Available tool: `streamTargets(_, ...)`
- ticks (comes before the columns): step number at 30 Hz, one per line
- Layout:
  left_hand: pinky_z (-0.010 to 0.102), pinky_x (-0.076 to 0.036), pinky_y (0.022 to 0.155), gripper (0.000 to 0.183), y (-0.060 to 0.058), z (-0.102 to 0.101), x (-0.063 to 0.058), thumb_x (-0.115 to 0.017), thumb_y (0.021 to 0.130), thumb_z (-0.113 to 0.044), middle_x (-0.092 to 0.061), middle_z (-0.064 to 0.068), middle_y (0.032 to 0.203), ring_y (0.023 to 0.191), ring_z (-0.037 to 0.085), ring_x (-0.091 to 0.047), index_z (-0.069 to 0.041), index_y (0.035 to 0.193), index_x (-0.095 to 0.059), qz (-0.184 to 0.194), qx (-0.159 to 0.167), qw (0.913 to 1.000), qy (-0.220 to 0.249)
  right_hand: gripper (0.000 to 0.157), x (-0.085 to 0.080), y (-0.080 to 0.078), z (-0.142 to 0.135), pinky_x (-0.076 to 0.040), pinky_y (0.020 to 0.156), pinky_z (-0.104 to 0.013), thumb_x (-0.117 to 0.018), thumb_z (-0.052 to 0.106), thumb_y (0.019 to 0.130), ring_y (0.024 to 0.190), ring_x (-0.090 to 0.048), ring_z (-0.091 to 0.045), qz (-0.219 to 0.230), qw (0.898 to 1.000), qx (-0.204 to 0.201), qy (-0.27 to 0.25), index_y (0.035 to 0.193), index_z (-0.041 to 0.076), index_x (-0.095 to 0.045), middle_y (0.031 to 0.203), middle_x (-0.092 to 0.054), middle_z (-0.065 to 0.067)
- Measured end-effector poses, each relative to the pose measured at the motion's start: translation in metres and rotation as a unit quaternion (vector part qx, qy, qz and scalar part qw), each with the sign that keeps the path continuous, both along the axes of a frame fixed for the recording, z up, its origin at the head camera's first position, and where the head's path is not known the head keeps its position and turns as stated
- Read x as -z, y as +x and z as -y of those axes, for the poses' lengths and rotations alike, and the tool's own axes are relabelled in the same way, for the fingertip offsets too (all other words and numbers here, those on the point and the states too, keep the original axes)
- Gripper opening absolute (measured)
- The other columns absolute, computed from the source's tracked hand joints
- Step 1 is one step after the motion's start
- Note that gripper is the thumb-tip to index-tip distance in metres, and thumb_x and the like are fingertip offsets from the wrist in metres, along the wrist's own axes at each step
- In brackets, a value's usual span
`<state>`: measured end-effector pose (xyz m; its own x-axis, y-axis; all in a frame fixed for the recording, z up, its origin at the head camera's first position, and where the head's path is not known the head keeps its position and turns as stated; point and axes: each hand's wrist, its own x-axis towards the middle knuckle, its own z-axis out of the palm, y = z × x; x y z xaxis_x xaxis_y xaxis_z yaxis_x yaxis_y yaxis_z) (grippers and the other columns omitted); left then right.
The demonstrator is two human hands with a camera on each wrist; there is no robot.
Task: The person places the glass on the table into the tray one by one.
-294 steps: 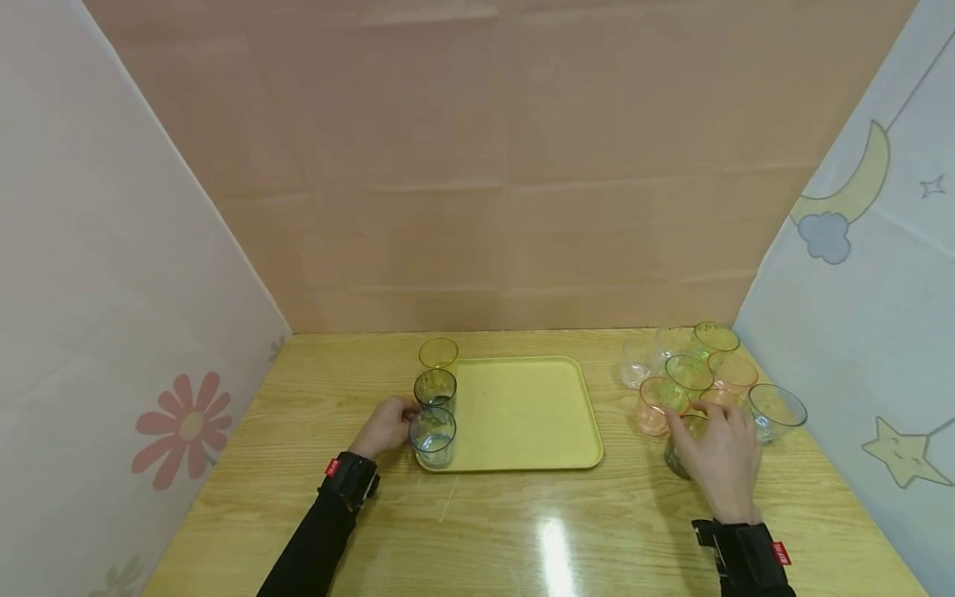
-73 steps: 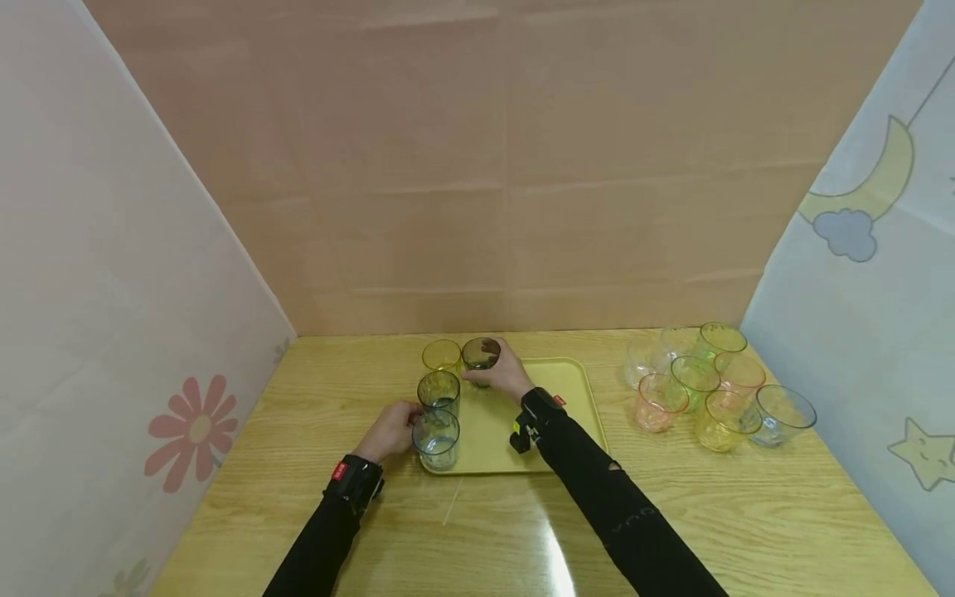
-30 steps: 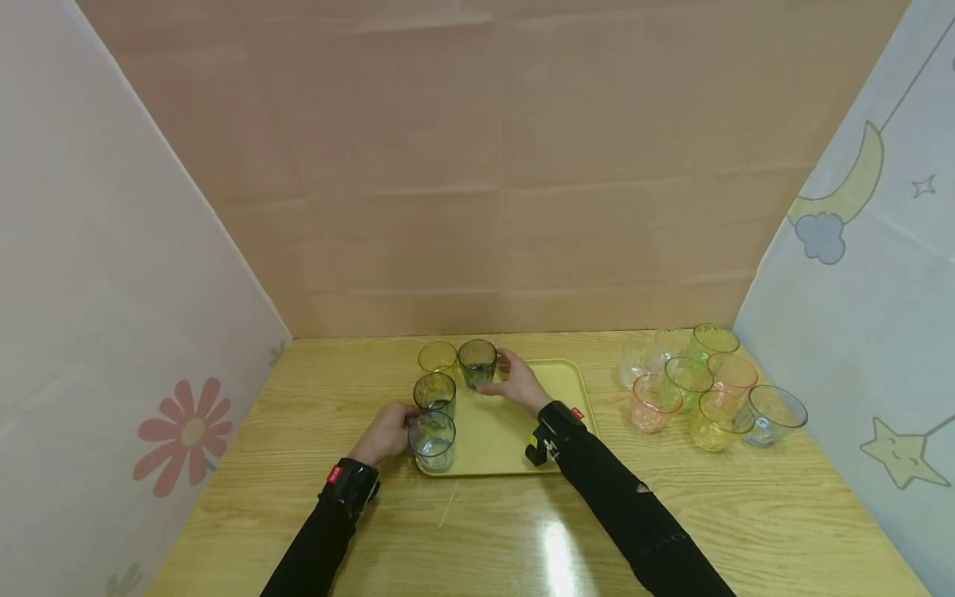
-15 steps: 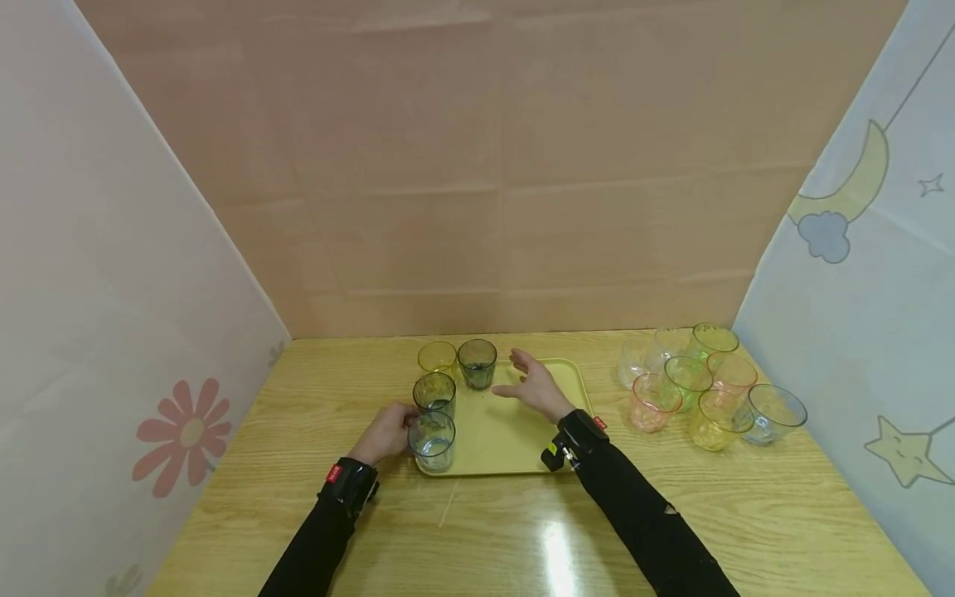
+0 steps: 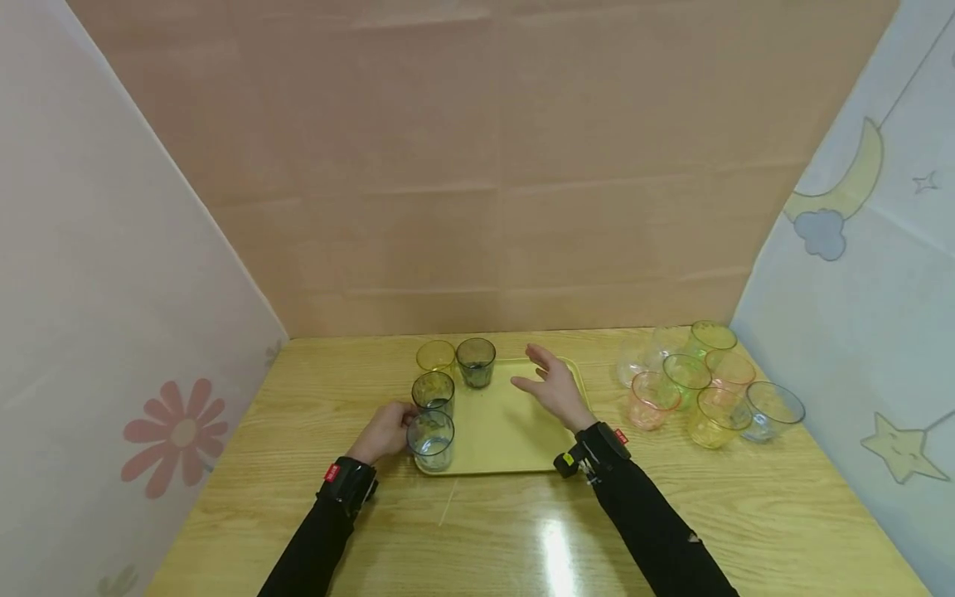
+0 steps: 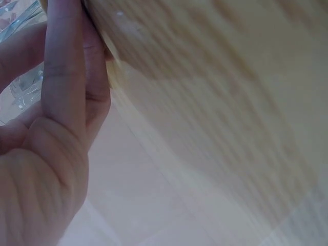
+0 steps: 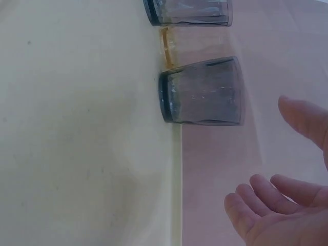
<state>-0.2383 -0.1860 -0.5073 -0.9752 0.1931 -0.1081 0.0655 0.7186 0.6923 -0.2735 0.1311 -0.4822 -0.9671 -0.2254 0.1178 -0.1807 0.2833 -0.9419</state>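
A pale yellow tray [image 5: 515, 427] lies on the table with tumblers lined along its left side. The line runs from an amber tumbler [image 5: 436, 356] at the back, through a dark grey one [image 5: 433, 391], to a bluish tumbler [image 5: 430, 444] in front. Right of the amber one stands a smoky tumbler [image 5: 476, 365], upright. My left hand [image 5: 383, 433] is at the tray's left edge beside the front tumblers; its fingertips are hidden, so I cannot tell what they grip. Over the tray's right half hovers my right hand [image 5: 555, 385], fingers spread and holding nothing, apart from the smoky tumbler [image 7: 205, 97].
Several more tumblers stand grouped at the table's right, among them an orange-rimmed one [image 5: 652, 402], a yellow one [image 5: 719, 419], a green one [image 5: 686, 381] and a clear bluish one [image 5: 773, 412]. Papered walls border the wooden table [image 5: 462, 539] at back and sides.
My right hand took the smoky tumbler from the right group, set it at the tray's back left, let go and drew back to the right. My left hand has stayed put.
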Motion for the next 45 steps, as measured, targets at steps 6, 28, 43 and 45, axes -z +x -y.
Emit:
streamTargets(6, 0.030, -0.049, 0.067, 0.026, 0.001, 0.000, -0.001, -0.060, 0.084, 0.008, -0.064, 0.008, 0.085, 0.078, 0.017, -0.058, 0.006, 0.109, -0.067, -0.003, 0.003, 0.9999, 0.010, 0.070, -0.004, 0.008, -0.012, -0.028, 0.117, -0.047, -0.069, 0.021, 0.092, 0.144, -0.031, -0.035, -0.029, 0.999, 0.021, -0.013, 0.151, 0.007, -0.034, 0.153, -0.038, -0.019)
streamTargets(28, 0.028, -0.051, 0.061, 0.025, 0.002, -0.003, -0.007, -0.063, 0.085, 0.007, -0.064, 0.012, 0.084, 0.075, 0.018, -0.060, 0.007, 0.109, -0.066, 0.019, 0.004, 0.9994, 0.028, 0.064, 0.015, 0.017, -0.083, -0.034, 0.112, -0.029, -0.067, 0.025, 0.094, 0.138, -0.041, -0.027, -0.133, 0.978, 0.161, -0.019, 0.149, 0.010, -0.039, 0.148, -0.044, -0.017)
streamTargets(43, 0.029, -0.052, 0.061, 0.022, 0.001, -0.002, -0.005, -0.064, 0.084, 0.007, -0.064, 0.013, 0.083, 0.075, 0.017, -0.060, 0.007, 0.106, -0.066, 0.015, 0.008, 0.9995, 0.025, 0.046, -0.031, 0.056, -0.107, -0.044, 0.100, -0.017, -0.066, 0.008, 0.093, 0.115, -0.057, -0.007, -0.126, 0.947, 0.280, -0.089, 0.137, 0.003, -0.053, 0.127, -0.059, -0.007)
streamTargets(45, 0.029, -0.053, 0.059, 0.023, 0.002, -0.002, -0.005, -0.063, 0.084, 0.007, -0.064, 0.013, 0.083, 0.075, 0.017, -0.060, 0.008, 0.107, -0.065, 0.019, 0.007, 0.9993, 0.030, 0.046, -0.031, 0.056, -0.114, -0.044, 0.099, -0.016, -0.067, 0.009, 0.092, 0.114, -0.057, -0.004, -0.135, 0.940, 0.304, -0.075, 0.136, 0.004, -0.055, 0.127, -0.060, -0.008)
